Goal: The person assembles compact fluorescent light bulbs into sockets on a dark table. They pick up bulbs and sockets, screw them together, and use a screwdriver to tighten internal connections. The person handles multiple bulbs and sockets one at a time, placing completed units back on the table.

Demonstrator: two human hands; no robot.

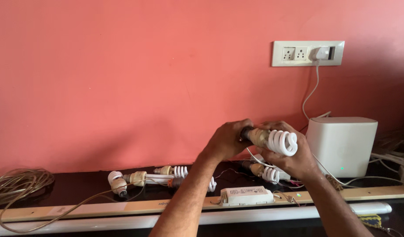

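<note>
Spiral fluorescent bulb [282,142] is being held up in front of the pink wall [123,79], above the dark bench [79,186], between both hands. Its long axis is lying roughly level, running left to right: the white coil is pointing right and the yellowed base is pointing left, where it is meeting a dark lamp holder [246,133]. The right hand [294,158] is being closed around the coil and base from below and behind, while the left hand [226,140] is being wrapped tightly around the holder end, so each hand is gripping one end of the same line. A thin wire [254,157] is hanging down from the holder.

On the bench beneath, several more spiral bulbs [167,175] with holders are lying on their sides, and a white ballast box [247,195] is resting on a long tube-light fitting [101,213]. A coil of cable [17,182] is lying at far left, a white box-shaped device [342,145] is standing at right, and a socket plate [307,53] is mounted on the wall above.
</note>
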